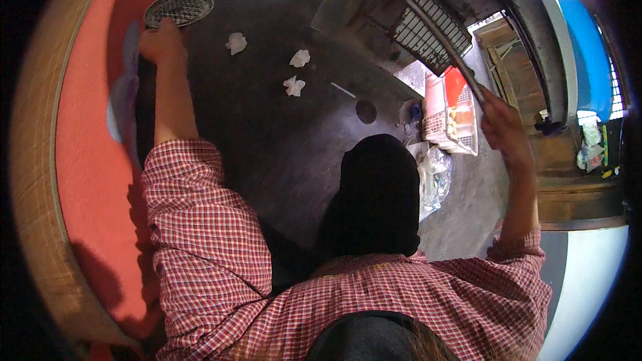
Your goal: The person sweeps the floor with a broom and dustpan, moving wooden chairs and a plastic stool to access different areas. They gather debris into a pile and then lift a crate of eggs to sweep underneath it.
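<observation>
My left hand [164, 42], at the upper left, grips the near rim of a round tray or sieve [179, 8] with a patterned, mesh-like face. My right hand [501, 123], at the right, is closed around the lower end of a long thin rod [426, 17] that runs up to the top edge of the picture. Behind the rod a dark-framed wire grid [432, 32] is tilted; whether the rod touches it I cannot tell. Both arms are stretched out in checked sleeves.
Crumpled white papers [235, 43] and a thin white stick [343, 90] lie on the dark floor. A white plastic crate [451, 125] with yellowish items stands near a clear plastic bag [435, 178]. A red-orange surface [95, 160] runs along the left. Wooden furniture [567, 200] is at the right.
</observation>
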`<move>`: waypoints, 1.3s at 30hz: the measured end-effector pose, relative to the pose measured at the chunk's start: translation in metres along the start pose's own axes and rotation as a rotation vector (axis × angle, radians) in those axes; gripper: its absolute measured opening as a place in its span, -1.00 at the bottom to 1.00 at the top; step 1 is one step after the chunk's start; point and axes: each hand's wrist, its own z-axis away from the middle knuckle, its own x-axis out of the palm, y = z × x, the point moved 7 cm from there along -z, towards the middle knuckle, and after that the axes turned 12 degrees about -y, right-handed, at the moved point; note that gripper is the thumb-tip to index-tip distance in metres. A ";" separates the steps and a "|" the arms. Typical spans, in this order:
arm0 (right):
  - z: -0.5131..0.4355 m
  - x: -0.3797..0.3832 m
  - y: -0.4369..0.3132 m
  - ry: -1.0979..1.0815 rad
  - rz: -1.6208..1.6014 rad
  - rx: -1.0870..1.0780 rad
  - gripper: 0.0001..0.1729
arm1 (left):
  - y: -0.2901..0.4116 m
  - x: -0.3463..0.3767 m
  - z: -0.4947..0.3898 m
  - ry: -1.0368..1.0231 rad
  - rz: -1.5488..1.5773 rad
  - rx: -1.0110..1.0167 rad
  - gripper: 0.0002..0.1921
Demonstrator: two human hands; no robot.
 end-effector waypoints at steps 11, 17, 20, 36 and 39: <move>-0.122 0.071 0.127 -0.076 0.385 0.029 -0.55 | 0.015 -0.020 0.000 -0.052 -0.133 0.040 -0.80; -0.039 0.068 0.213 -0.053 0.187 0.391 -0.57 | -0.018 -0.009 -0.007 -0.053 -0.125 -0.029 -0.81; 0.003 0.065 0.236 0.016 0.100 0.596 -0.55 | -0.032 -0.001 -0.005 -0.064 -0.074 -0.074 -0.78; -0.014 0.058 0.282 0.096 0.328 0.121 -0.57 | -0.040 0.015 0.006 -0.135 -0.189 -0.223 -0.72; 0.009 0.050 0.295 0.126 0.257 0.217 -0.58 | -0.043 0.020 0.001 -0.168 -0.182 -0.184 -0.75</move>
